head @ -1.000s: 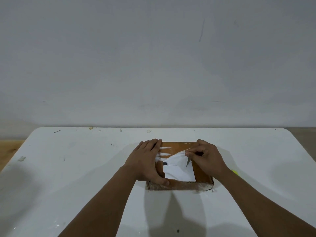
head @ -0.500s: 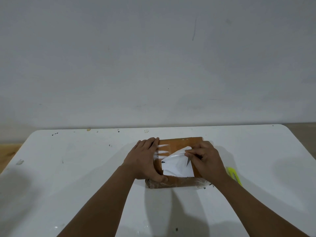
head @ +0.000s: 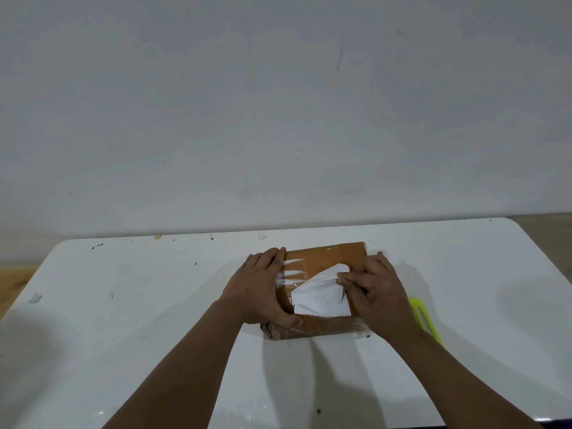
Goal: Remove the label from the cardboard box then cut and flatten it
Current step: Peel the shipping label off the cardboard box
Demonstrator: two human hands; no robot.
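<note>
Box: one flat, rectangular cardboard box (head: pixel 325 255), brown, lying near the middle of the white tabletop (head: pixel 139 305); its near edge looks wrapped in wrinkled clear tape.
Label: one white paper label (head: pixel 318 297) on the box top, smooth and thin, its far right corner peeled up and folded toward the left so the sheet makes a pointed, tent-like shape; the near part still lies flat against the cardboard.
Residue: a few pale streaks (head: pixel 292 269) on the bare cardboard to the left of the label, narrow and tapering, looking like torn paper or glue.
Left hand: the left hand (head: pixel 263 289) lies palm down over the box's left edge, fingers stretched out toward the far side, thumb curled round the near left corner; its grip holds the box down.
Right hand: the right hand (head: pixel 374 292) sits over the box's right side, fingers bent inward, thumb and fingertips pinching the lifted corner of the label; a narrow grip on the paper.
Arms: two bare forearms reach in from the near edge and angle toward each other.
Cutter: one bright yellow-green plastic cutter (head: pixel 424 320), long and slim, lying on the tabletop just right of the right wrist and partly hidden by it.
Tabletop: glossy white, rounded corners, dotted with small dark specks and scuffs.
Wall: plain pale grey wall (head: pixel 278 103) behind, with a faint dark mark.
</note>
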